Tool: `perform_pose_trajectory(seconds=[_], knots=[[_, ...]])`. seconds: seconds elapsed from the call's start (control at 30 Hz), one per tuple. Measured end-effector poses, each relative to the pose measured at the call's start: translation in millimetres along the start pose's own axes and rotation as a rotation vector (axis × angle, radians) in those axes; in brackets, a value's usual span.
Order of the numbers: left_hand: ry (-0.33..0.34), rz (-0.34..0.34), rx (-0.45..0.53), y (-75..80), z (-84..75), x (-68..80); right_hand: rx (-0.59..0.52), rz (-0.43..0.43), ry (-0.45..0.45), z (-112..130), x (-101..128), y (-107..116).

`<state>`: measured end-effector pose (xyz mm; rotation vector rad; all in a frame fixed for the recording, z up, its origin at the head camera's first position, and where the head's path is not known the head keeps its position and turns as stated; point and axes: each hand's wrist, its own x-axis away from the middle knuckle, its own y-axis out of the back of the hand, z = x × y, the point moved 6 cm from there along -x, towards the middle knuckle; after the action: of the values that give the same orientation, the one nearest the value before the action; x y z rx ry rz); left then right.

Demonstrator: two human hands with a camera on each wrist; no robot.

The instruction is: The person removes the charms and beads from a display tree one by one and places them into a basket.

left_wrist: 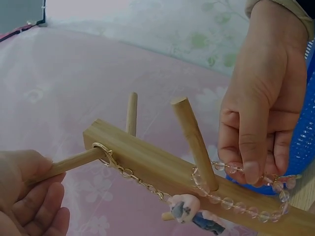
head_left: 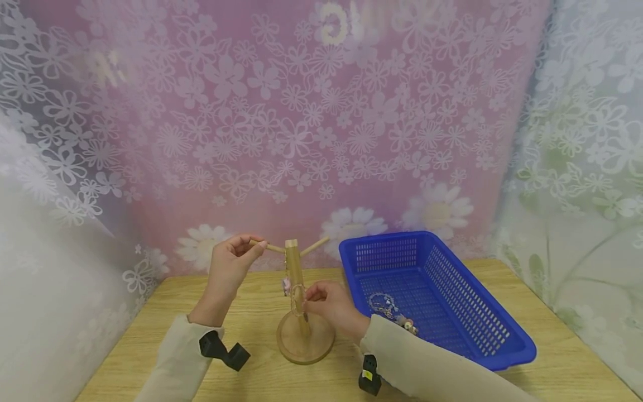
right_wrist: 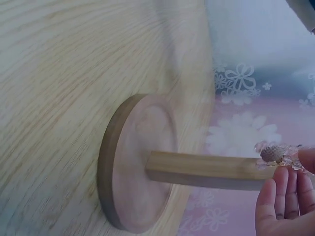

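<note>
A wooden peg stand (head_left: pixel 295 279) rises from a round base (head_left: pixel 305 340) on the table. My left hand (head_left: pixel 253 248) grips the tip of its left peg (left_wrist: pixel 74 162); a gold chain (left_wrist: pixel 128 173) with a small figure charm (left_wrist: pixel 189 215) hangs from that peg. My right hand (head_left: pixel 308 296) pinches a clear bead bracelet (left_wrist: pixel 236 204) against the post, and the bracelet loops round the root of a lower peg (left_wrist: pixel 194 140). In the right wrist view the fingertips (right_wrist: pixel 280 196) hold beads (right_wrist: pixel 278 153) beside the post (right_wrist: pixel 206 169).
A blue plastic basket (head_left: pixel 502 340) stands right of the stand, with a few pieces of jewellery (head_left: pixel 384 304) in it. The wooden table (head_left: pixel 150 312) is backed by flowered curtains on three sides. Another peg (head_left: pixel 315 245) points up to the right.
</note>
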<state>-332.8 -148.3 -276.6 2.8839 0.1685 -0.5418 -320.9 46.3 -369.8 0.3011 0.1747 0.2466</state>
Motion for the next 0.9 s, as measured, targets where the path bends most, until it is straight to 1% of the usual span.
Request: perform_pose_trajectory(seconds=[0.27, 0.53, 0.63, 0.77, 0.9], knots=[[0.012, 0.027, 0.056, 0.1, -0.9, -2.2, -0.060, 0.011, 0.002, 6, 3, -2], [0.006, 0.031, 0.045, 0.0, -0.6, -1.9, -0.114, -0.005, 0.057, 17, 7, -1], [0.001, 0.041, 0.042, -0.3, -0.4, -1.6, -0.116, 0.000, 0.070, 20, 8, 0], [-0.004, 0.045, 0.038, -0.2, 0.2, -1.2, -0.092, 0.016, 0.074, 21, 9, 2], [-0.007, 0.037, 0.045, -0.1, -0.2, -1.0, -0.098, 0.012, 0.090, 22, 9, 6]])
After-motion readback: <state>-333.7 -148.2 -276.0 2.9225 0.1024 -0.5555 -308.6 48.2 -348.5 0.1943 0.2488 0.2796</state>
